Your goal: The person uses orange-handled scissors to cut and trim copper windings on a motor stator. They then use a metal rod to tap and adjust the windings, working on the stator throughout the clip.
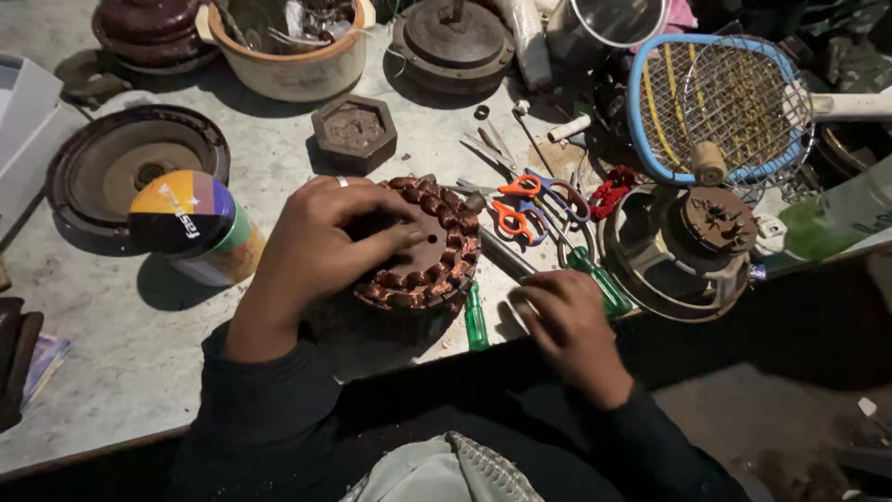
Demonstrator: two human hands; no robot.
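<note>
Left hand [325,237], ring on one finger, spread over the round copper-wound motor stator [423,256], fingers clasped across its top and near its centre hole. Stator rested near the front edge of the pale marble counter [111,344], just before the dark sleeves. Right hand [567,325] lay knuckles-up at the counter's edge, grip curled about a dark metal rod [506,256] that ran up toward the stator; how tightly, could not tell. Just beside that hand: a green-handled screwdriver [599,279] and a small green-handled tool [476,318]. Beyond these, orange-handled scissors [516,204] crossed with blue-handled ones [562,195]. To the right, a round grey motor housing [674,251]; above it a blue-framed mesh racket [715,102]. To the left, a multicoloured cylindrical can [190,228] and a dark round metal cover [130,163]. Behind the stator, a brown hexagonal block [353,130].
</note>
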